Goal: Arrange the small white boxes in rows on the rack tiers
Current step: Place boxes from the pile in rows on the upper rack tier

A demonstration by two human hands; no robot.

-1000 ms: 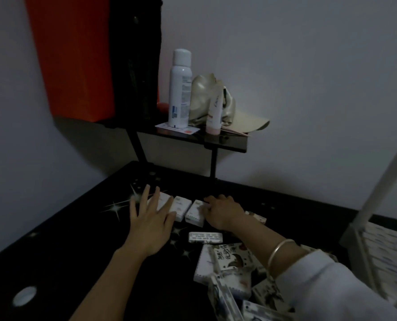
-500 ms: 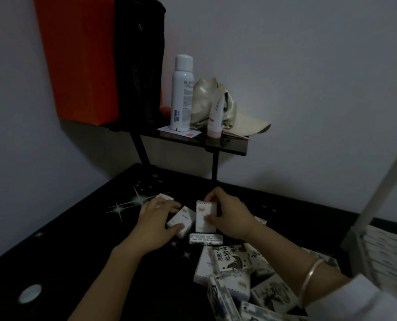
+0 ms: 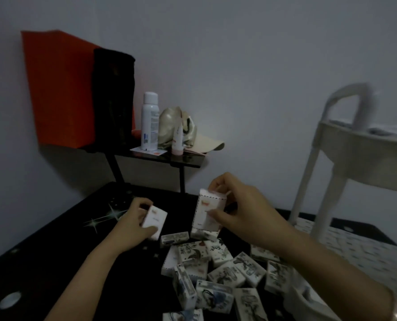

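My left hand (image 3: 134, 224) grips a small white box (image 3: 155, 222) just above the black table. My right hand (image 3: 241, 210) holds a stack of small white boxes (image 3: 208, 210) upright, thumb on the front face and fingers over the top. Below both hands lies a loose pile of several white boxes (image 3: 216, 272) with dark prints. The white rack (image 3: 345, 144) stands at the right, its upper tier at about hand height and a lower tier (image 3: 364, 249) holding rows of boxes.
A small black raised shelf (image 3: 169, 158) at the back carries a white spray can (image 3: 150, 121), a pink tube (image 3: 177, 141) and a beige cap (image 3: 202, 142). An orange bag (image 3: 60, 89) and a black bag (image 3: 114, 98) stand at its left. Black table (image 3: 53, 262) extends left.
Both hands have lifted their boxes off the table and moved up and right. The view has swung right, bringing the rack's upper tier into sight.
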